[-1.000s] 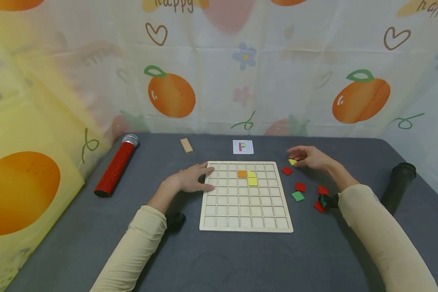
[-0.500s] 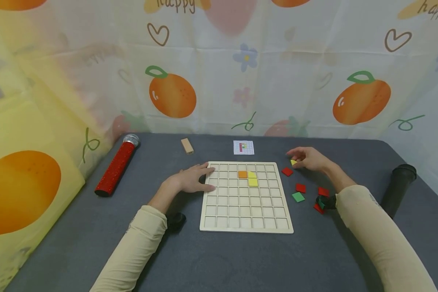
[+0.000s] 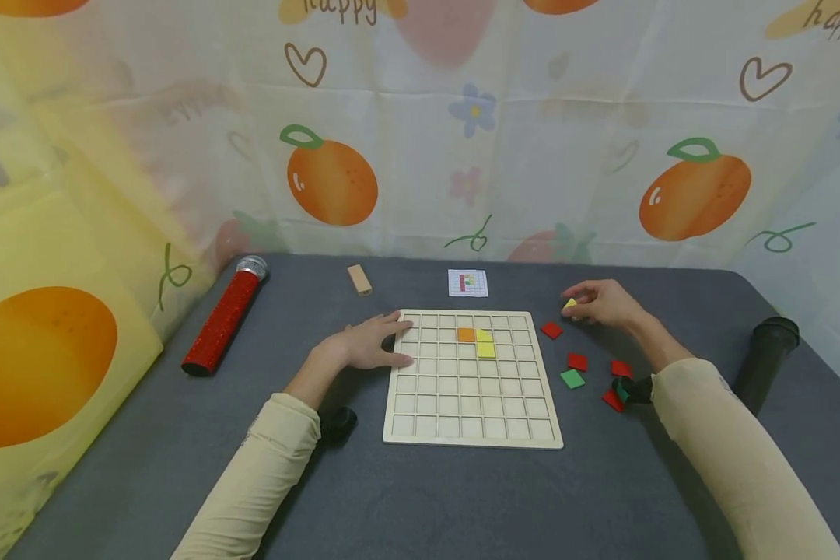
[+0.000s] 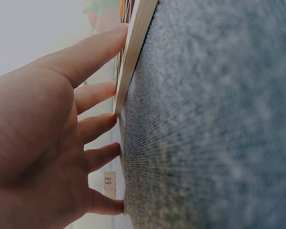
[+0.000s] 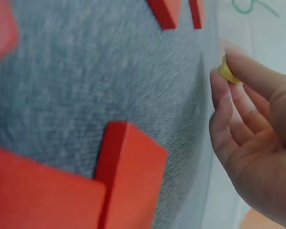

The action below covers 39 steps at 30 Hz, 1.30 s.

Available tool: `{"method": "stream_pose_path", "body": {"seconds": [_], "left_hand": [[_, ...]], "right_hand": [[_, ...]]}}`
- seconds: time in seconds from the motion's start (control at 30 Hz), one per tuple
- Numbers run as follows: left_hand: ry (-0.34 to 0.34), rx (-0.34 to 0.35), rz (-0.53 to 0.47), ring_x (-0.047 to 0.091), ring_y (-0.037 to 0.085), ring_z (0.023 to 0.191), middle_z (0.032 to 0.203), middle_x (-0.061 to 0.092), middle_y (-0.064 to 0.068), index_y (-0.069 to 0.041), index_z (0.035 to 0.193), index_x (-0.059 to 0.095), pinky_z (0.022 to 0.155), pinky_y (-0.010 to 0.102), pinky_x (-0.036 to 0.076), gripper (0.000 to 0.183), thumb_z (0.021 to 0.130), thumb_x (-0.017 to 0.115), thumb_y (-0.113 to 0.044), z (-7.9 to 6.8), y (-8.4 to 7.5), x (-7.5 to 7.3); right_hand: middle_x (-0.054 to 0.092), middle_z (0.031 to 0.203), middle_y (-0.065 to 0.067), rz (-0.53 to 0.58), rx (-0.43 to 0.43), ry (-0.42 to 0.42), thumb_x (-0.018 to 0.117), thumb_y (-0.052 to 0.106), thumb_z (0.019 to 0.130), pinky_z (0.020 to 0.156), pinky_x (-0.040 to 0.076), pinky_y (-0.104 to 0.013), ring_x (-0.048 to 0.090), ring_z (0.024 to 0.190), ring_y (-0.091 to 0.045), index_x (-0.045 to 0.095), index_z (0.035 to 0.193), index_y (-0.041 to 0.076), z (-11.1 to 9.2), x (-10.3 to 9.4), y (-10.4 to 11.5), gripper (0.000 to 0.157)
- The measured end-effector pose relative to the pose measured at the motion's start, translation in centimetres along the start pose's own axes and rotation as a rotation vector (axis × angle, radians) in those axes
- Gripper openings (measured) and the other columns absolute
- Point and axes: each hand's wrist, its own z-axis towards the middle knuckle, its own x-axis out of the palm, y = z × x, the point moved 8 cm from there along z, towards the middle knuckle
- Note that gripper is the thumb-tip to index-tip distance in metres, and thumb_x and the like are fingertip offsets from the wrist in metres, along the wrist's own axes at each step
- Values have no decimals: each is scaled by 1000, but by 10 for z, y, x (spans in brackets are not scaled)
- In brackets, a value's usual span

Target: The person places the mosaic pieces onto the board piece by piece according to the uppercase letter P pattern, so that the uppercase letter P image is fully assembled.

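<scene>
A pale wooden grid board (image 3: 448, 404) lies on the dark table. In its cells sit an orange tile (image 3: 466, 335), a yellow piece with a cut corner (image 3: 484, 336) and a yellow square tile (image 3: 486, 350) below that. My left hand (image 3: 371, 342) rests at the board's left edge, fingers spread; the left wrist view shows the thumb (image 4: 100, 50) on the rim. Beyond the right edge, my right hand (image 3: 605, 303) pinches a small yellow tile (image 5: 227, 71) between thumb and fingers. Nearest to that hand on the table is a red tile (image 3: 551, 330).
More red tiles (image 3: 577, 362) and a green tile (image 3: 572, 379) lie right of the board, some beside the right wrist. Behind the board are a printed pattern card (image 3: 467, 283) and a wooden block (image 3: 358, 280). A red microphone (image 3: 224, 323) lies left, a dark cylinder (image 3: 763, 362) right.
My right hand has shifted slightly right and away from the board with the yellow tile, which shows at a different angle. The left hand and the board have stayed put.
</scene>
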Motion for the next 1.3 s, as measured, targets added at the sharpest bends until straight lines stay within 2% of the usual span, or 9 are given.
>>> {"method": "stream_pose_path", "body": {"seconds": [0.2, 0.4, 0.63, 0.83, 1.0, 1.17, 1.3], "left_hand": [[3, 4, -2, 10, 34, 143, 158, 11, 10, -16, 153, 26, 102, 70, 11, 76, 92, 58, -49, -1, -1, -1], [5, 10, -12, 10, 35, 143, 158, 11, 10, -15, 153, 26, 102, 70, 11, 76, 92, 57, -49, -2, -2, -1], [2, 9, -9, 10, 35, 143, 158, 11, 10, -15, 153, 26, 102, 70, 11, 75, 92, 57, -48, -2, -1, 0], [1, 12, -12, 10, 34, 143, 158, 11, 10, -16, 152, 27, 102, 70, 11, 75, 92, 58, -48, -3, -1, 0], [4, 13, -15, 10, 34, 143, 158, 11, 10, -16, 152, 26, 102, 70, 10, 75, 93, 58, -48, -3, -1, 0], [5, 8, -9, 10, 34, 143, 158, 11, 9, -16, 153, 26, 102, 70, 11, 75, 93, 57, -48, -2, -1, 0], [0, 10, -3, 10, 34, 143, 158, 11, 9, -16, 153, 26, 102, 70, 11, 75, 93, 57, -49, -1, 0, 0]], "right_hand": [[68, 103, -17, 43, -13, -49, 66, 26, 92, 79, 52, -41, 64, 90, -31, 60, 123, -5, -9, -5, 12, 43], [67, 104, -19, 107, 14, 20, 65, 26, 93, 83, 51, -43, 63, 94, -33, 59, 123, -6, -16, 3, 21, 45], [67, 102, -9, 179, 113, 127, 62, 26, 95, 81, 50, -31, 61, 91, -21, 53, 129, -7, -20, 15, 8, 48], [65, 98, -3, 258, 165, 147, 60, 23, 96, 73, 50, -24, 60, 83, -13, 50, 130, -8, -21, 20, -4, 48], [65, 100, -3, 263, 163, 140, 60, 24, 97, 75, 50, -25, 61, 85, -13, 50, 131, -8, -21, 20, -4, 48], [62, 111, -9, 253, 137, 144, 60, 26, 96, 80, 50, -27, 61, 94, -19, 49, 132, -7, -23, 20, 6, 50], [62, 114, -12, 254, 99, 154, 61, 27, 96, 84, 50, -30, 61, 96, -21, 48, 132, -7, -25, 21, 17, 52]]}}
